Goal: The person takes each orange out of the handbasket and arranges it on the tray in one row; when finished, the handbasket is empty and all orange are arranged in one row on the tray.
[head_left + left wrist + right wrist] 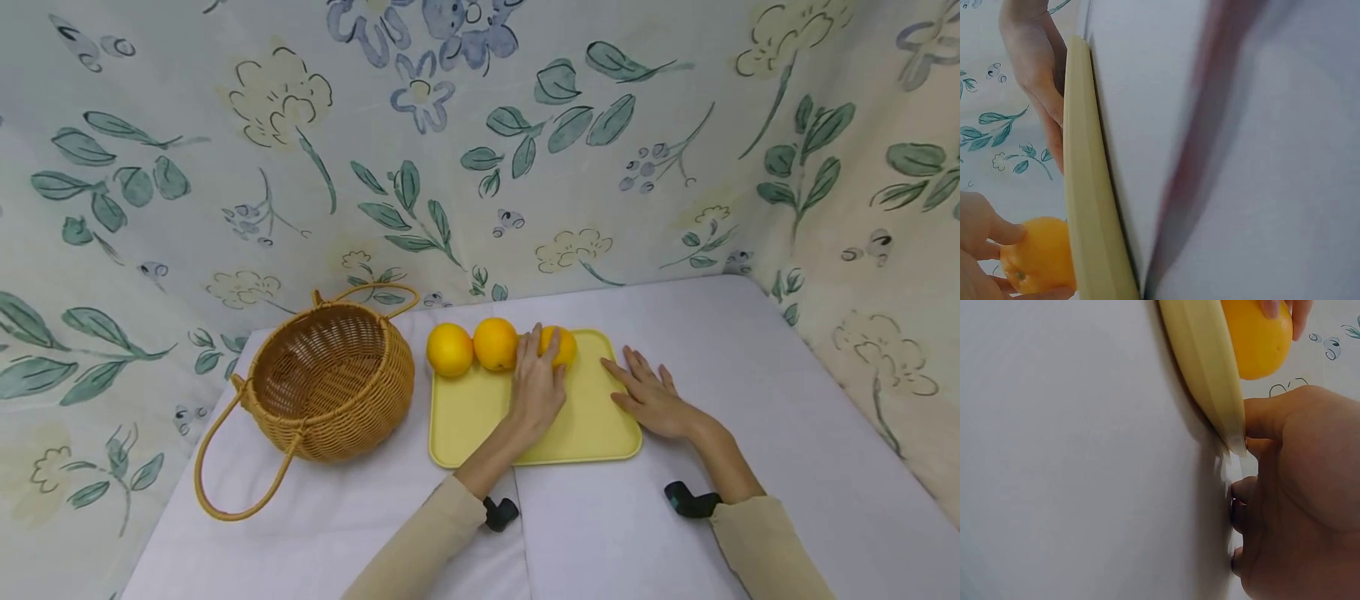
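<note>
A shallow yellow tray [592, 425] lies on the table with three oranges along its far edge. My left hand [537, 387] reaches over the tray, its fingers and thumb around the rightmost orange [567, 346]. In the left wrist view those fingers curve about the orange [1044, 253]. The middle orange [495, 343] sits just left of the hand, beside the leftmost orange [450, 350]. My right hand [651, 400] is spread at the tray's right edge, thumb and forefinger touching the rim. The right wrist view has this hand [1310, 487] holding nothing.
A round wicker basket [360, 417] stands left of the tray, its two handles folded outward. White cloth [750, 375] covers the table. A floral curtain [450, 208] hangs behind and at the sides.
</note>
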`<state>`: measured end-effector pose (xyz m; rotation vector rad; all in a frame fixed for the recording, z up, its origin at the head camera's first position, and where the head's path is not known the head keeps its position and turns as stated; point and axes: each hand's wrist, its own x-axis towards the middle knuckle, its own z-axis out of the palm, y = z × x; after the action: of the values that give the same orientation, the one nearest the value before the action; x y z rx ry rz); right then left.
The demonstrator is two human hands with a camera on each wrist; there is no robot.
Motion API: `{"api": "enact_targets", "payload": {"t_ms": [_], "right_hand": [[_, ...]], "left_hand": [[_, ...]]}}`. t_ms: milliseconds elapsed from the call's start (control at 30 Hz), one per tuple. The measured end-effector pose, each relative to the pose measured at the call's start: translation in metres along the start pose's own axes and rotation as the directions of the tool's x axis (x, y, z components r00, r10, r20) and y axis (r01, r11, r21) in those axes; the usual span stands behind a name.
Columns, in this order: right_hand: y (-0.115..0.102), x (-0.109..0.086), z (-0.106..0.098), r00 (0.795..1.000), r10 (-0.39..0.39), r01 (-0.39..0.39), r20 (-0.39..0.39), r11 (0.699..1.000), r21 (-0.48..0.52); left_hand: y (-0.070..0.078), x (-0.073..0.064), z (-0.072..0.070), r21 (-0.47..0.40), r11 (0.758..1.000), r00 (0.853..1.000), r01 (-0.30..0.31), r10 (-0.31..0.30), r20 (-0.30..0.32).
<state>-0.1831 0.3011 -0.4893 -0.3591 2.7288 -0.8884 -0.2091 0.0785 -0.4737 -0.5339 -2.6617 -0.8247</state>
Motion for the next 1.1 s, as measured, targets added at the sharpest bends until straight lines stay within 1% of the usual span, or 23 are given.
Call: {"api": "enact_targets", "payload": {"t_ms": [67, 233, 367, 433, 567, 633, 700, 767, 967, 1033, 1100], "right_hand": [[0.0, -0.001, -0.001, 1.0, -0.001, 0.001, -0.003, 1.0, 0.011], [0.009, 0.0, 0.002, 1.0, -0.019, 0.02, -0.02, 0.999, 0.03], [0.016, 0.003, 0.006, 1.0, -0.013, 0.013, -0.014, 1.0, 0.005], [0.018, 0.004, 0.007, 1.0, -0.011, 0.011, -0.009, 1.0, 0.002], [0.017, 0.003, 0.006, 1.0, -0.023, 0.023, -0.009, 0.999, 0.023], [0.015, 0.003, 0.006, 1.0, -0.028, 0.028, -0.01, 0.999, 0.025], [0.014, 0.002, 0.005, 1.0, -0.028, 0.029, -0.01, 0.999, 0.021], [0.012, 0.001, 0.004, 0.999, -0.027, 0.027, -0.017, 1.0, 0.014], [0.004, -0.003, 0.001, 0.998, -0.041, 0.043, -0.042, 0.998, 0.044], [0.002, -0.004, 0.001, 0.998, -0.04, 0.042, -0.042, 0.998, 0.042], [0.0, -0.004, 0.0, 0.999, -0.034, 0.035, -0.035, 0.999, 0.032]], "left_hand": [[0.0, 0.0, -0.002, 0.013, 1.0, 1.0, -0.015, 0.015, 0.016], [0.001, -0.001, -0.004, 0.062, 0.997, 0.999, -0.036, 0.035, 0.01], [0.004, -0.001, -0.003, 0.157, 0.987, 0.999, -0.047, 0.049, -0.011], [0.005, 0.0, -0.001, 0.23, 0.972, 0.997, -0.056, 0.065, -0.031], [0.008, 0.003, 0.001, 0.388, 0.92, 0.994, -0.052, 0.084, -0.067], [0.008, 0.005, 0.003, 0.43, 0.902, 0.993, -0.037, 0.08, -0.084], [0.008, 0.007, 0.004, 0.447, 0.894, 0.992, -0.021, 0.072, -0.099], [0.008, 0.007, 0.004, 0.451, 0.892, 0.992, -0.01, 0.066, -0.11], [0.007, 0.009, 0.007, 0.471, 0.882, 0.991, -0.004, 0.067, -0.117], [0.006, 0.01, 0.007, 0.471, 0.882, 0.991, 0.003, 0.062, -0.121], [0.005, 0.011, 0.008, 0.46, 0.888, 0.99, 0.014, 0.052, -0.131]]}}
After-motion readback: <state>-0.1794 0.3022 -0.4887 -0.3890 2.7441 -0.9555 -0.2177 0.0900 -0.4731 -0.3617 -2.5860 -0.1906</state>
